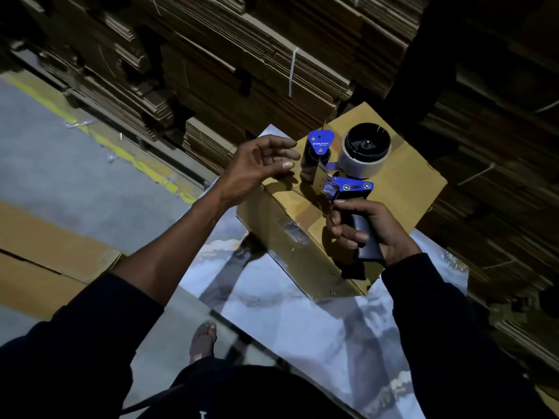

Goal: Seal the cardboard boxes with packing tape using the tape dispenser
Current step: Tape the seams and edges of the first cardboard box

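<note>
Stacks of flat cardboard fill the background behind a glossy table. On the table's far part lies the cardboard box. The right hand grips the black handle of the tape dispenser, which stands above the box top. The left hand hovers with spread fingers just beside the dispenser's front roller, near the box's left edge.

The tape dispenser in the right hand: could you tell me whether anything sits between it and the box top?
Nothing visible does. The tape dispenser, gripped by the right hand, sits directly over the cardboard box; the left hand is beside it.
</note>
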Tool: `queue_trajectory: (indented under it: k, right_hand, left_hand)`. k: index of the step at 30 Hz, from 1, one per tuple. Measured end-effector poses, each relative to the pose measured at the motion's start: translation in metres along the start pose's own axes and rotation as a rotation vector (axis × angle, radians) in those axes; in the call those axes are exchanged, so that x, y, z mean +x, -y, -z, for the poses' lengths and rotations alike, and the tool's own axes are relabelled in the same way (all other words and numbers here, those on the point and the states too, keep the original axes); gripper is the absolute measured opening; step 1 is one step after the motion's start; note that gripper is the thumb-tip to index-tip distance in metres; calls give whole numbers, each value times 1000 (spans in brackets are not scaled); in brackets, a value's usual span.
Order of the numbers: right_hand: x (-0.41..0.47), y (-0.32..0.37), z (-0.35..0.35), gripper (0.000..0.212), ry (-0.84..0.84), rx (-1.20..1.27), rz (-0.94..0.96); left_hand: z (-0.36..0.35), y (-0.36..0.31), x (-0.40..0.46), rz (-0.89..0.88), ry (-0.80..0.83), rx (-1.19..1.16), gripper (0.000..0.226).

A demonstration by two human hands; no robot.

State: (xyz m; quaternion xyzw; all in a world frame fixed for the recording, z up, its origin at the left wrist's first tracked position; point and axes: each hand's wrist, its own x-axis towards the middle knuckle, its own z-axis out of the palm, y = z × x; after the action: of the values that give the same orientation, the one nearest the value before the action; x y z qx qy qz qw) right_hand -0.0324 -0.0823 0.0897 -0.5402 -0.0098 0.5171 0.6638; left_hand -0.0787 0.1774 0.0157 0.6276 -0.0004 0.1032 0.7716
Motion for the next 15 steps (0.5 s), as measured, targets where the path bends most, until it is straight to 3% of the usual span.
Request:
queue_trajectory:
  k: [10, 15]
  right_hand:
    - [31, 8, -18, 24, -28, -141, -16]
    - [47, 5, -31, 30, -112, -403, 32]
  left_hand:
    - [47, -12, 5, -90, 85, 326, 22]
    - [66, 2, 0, -149, 12, 425, 7]
